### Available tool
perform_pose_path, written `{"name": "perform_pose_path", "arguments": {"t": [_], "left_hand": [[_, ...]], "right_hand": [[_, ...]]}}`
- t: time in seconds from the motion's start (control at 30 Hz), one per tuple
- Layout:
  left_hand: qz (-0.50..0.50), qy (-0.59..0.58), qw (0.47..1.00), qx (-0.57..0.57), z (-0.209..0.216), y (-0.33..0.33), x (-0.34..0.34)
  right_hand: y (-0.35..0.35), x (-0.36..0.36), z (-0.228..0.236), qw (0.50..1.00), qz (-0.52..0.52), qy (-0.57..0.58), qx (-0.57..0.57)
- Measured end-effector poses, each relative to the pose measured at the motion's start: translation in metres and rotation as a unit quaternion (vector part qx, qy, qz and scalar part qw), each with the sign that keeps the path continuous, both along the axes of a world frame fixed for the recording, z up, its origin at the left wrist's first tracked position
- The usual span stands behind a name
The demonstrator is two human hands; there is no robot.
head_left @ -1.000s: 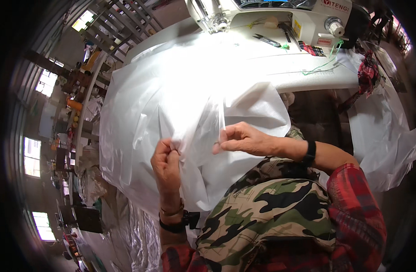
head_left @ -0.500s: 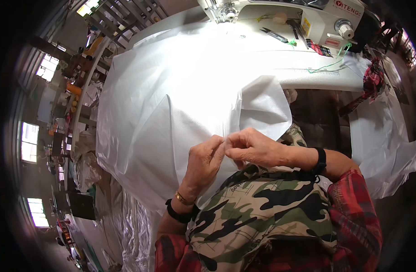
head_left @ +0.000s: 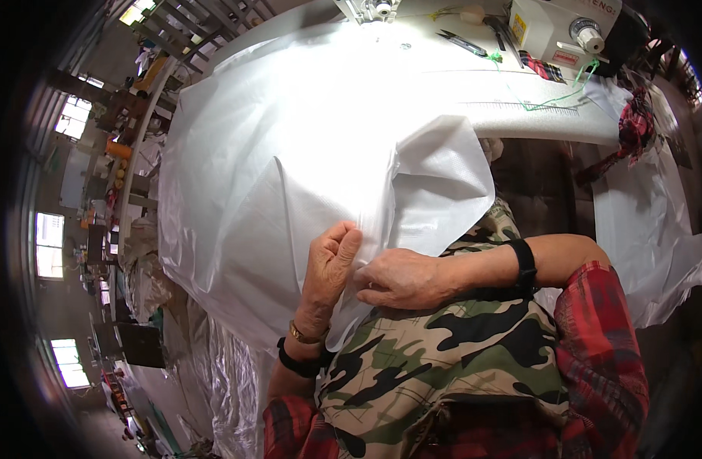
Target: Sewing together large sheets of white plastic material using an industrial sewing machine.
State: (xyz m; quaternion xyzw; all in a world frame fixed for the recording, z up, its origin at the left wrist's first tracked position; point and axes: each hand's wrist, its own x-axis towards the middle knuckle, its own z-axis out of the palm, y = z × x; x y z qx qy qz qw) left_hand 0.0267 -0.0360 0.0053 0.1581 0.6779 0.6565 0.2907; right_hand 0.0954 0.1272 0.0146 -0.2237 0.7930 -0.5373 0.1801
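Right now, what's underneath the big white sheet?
The pale sewing table carries part of the white sheet, its bare surface showing to the right; camouflage cloth peeks out past the sheet's right flap. Anything beneath the middle is covered, so I can't tell.

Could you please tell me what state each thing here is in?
White sheet: creased, partly spread over the table.
Left hand: thumb and fingers bent against the sheet, grip unclear.
Right hand: fingers curled against the sheet, grip unclear.
Snips: lying on the table.
Green thread: loose, trailing across the table.
Larger plaid cloth: bunched.
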Motion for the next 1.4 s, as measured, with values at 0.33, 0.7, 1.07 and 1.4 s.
{"name": "perform_pose_path", "arguments": {"t": [0.33, 0.7, 1.07, 1.4], "left_hand": [[0.060, 0.110, 0.990, -0.063, 0.036, -0.017, -0.022], [0.006, 0.317, 0.940, -0.130, 0.087, -0.007, -0.025], [-0.011, 0.307, 0.943, -0.127, 0.048, 0.003, 0.000], [-0.028, 0.219, 0.973, -0.067, 0.037, 0.011, 0.004]], "right_hand": [[0.041, -0.051, 0.019, 0.877, -0.378, 0.232, -0.187], [-0.063, -0.090, -0.035, 0.979, -0.088, 0.153, -0.105], [0.062, -0.022, -0.022, 0.895, -0.290, 0.333, 0.067], [0.115, 0.047, -0.066, 0.824, -0.523, 0.103, 0.193]]}}
